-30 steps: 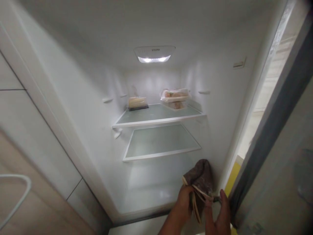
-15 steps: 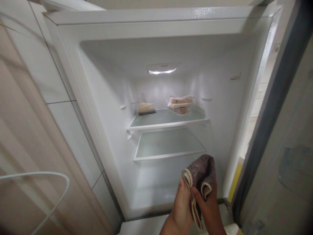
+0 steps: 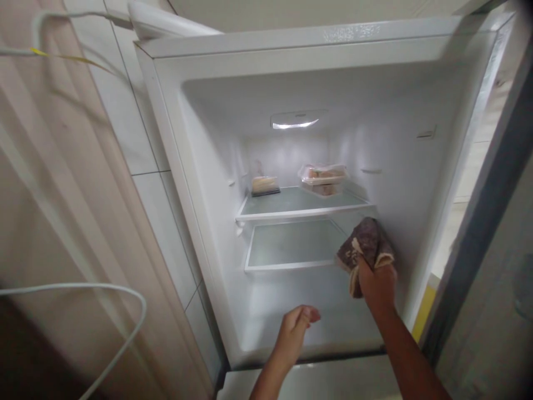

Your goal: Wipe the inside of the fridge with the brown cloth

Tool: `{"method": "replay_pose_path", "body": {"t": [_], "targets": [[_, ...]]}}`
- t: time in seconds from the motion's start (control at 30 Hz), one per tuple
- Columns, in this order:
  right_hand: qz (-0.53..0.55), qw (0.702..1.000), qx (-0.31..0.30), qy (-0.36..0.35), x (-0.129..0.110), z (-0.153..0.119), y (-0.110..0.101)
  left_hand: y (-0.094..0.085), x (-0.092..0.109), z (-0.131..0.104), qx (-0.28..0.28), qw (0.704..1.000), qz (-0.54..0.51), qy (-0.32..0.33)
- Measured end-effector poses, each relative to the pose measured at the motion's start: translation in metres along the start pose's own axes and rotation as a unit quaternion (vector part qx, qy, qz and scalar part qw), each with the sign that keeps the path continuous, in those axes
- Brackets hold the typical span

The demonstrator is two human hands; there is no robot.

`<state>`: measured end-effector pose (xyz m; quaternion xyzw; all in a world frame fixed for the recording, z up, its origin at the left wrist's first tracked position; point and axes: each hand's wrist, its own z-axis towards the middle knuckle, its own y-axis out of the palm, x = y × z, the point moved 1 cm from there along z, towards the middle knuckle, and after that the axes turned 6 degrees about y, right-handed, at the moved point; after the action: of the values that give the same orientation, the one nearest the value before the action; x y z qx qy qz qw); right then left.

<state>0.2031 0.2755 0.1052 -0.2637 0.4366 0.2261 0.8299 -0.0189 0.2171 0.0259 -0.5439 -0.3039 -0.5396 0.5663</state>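
Now, right hand [image 3: 381, 280] gripping one cloth [image 3: 370, 239], left hand [image 3: 293, 329] loosely curled, two framed shelves [image 3: 291, 201]

Cloth [image 3: 368, 240] in right grip [image 3: 378, 284], seemingly packaged food [image 3: 322, 175]

Seeing a white-tiled wall [image 3: 133, 141] at left with thin dark joints, partly covered by pinkish-beige curtain-like folds [image 3: 104, 222]. Next to that, an open white fridge [image 3: 266, 41] with a pale surface [image 3: 291, 12] above. Lit inside by a ceiling lamp [image 3: 295, 123]. At right, a grey-edged open door [image 3: 491, 266]. Through the gap, a bright pale surface [image 3: 462, 194], plus a yellow patch [image 3: 425, 311] lower down. Goes dim, near black, in the lower-left corner.
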Motion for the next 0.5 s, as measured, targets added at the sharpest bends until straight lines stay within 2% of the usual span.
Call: {"method": "replay_pose_path", "body": {"t": [0.07, 0.1, 0.2, 0.3, 0.4, 0.5], "targets": [[-0.133, 0.984, -0.048, -0.111, -0.010, 0.021, 0.011, -0.027, -0.025, -0.002, 0.016, 0.994, 0.106, 0.004], [-0.196, 0.968, -0.081, -0.133, -0.016, 0.027, 0.020, -0.039, -0.036, -0.004, 0.030, 0.989, 0.142, 0.004], [-0.326, 0.917, -0.209, -0.096, -0.033, 0.028, 0.051, -0.058, -0.063, -0.011, 0.068, 0.980, 0.188, 0.001], [-0.323, 0.890, -0.308, -0.091, -0.058, 0.008, 0.087, -0.059, -0.076, -0.016, 0.093, 0.972, 0.214, 0.011], [-0.285, 0.870, -0.370, -0.162, -0.088, -0.025, 0.124, -0.056, -0.081, -0.012, 0.100, 0.966, 0.237, 0.019], [-0.248, 0.829, -0.435, -0.248, -0.112, -0.057, 0.153, -0.058, -0.082, -0.002, 0.092, 0.961, 0.260, 0.018]]}}
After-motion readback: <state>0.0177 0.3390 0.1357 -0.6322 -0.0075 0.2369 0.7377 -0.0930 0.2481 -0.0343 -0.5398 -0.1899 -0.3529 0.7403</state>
